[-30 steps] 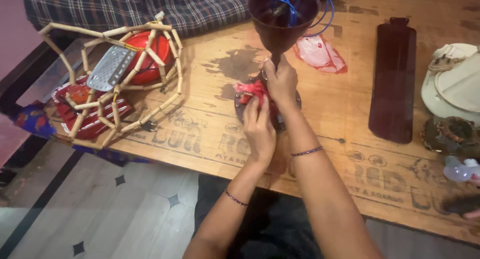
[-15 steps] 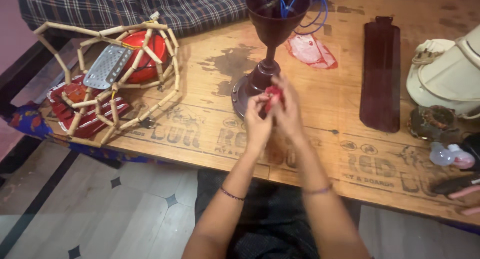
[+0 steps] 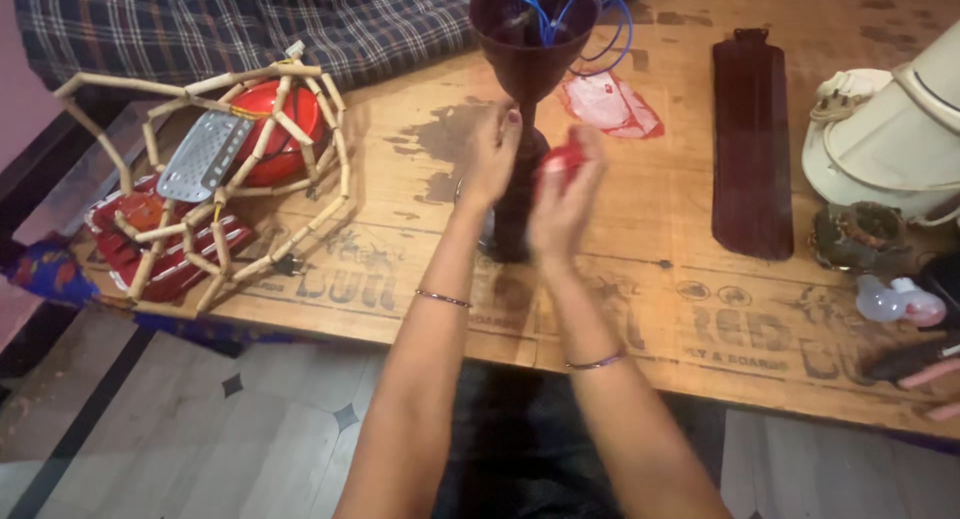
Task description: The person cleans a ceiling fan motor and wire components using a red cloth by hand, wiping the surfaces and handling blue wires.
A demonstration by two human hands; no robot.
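Maroon metal dominates the middle of a plywood tabletop (image 3: 640,309), where a ceiling-fan downrod assembly (image 3: 522,159) stands upright on its round base, its cup-shaped canopy uppermost with blue wires (image 3: 585,9) looping out of the cup. The person's left hand (image 3: 490,154) lies against the left side of the stem with fingers loosely spread, seeming to touch rather than grip it. The right hand (image 3: 562,194), just right of the stem, is curled around a small red cloth (image 3: 562,159); motion blur hides how tightly it is closed.

By its look the assembly is stiff, fairly heavy and top-wide, so it would likely tip if pushed high; the narrow stem or the base rim seems the surest place to take hold. The cloth appears soft and light, easily bunched between fingertips.

Well to the right lies a dark fan blade (image 3: 750,144), flat on the board, and beyond it a cream fan housing (image 3: 890,144). At far left a bamboo-stick frame (image 3: 215,169) sits over a red helmet-like shell (image 3: 285,129) and a perforated metal plate (image 3: 205,157). A checked cloth (image 3: 250,24) covers the far edge.
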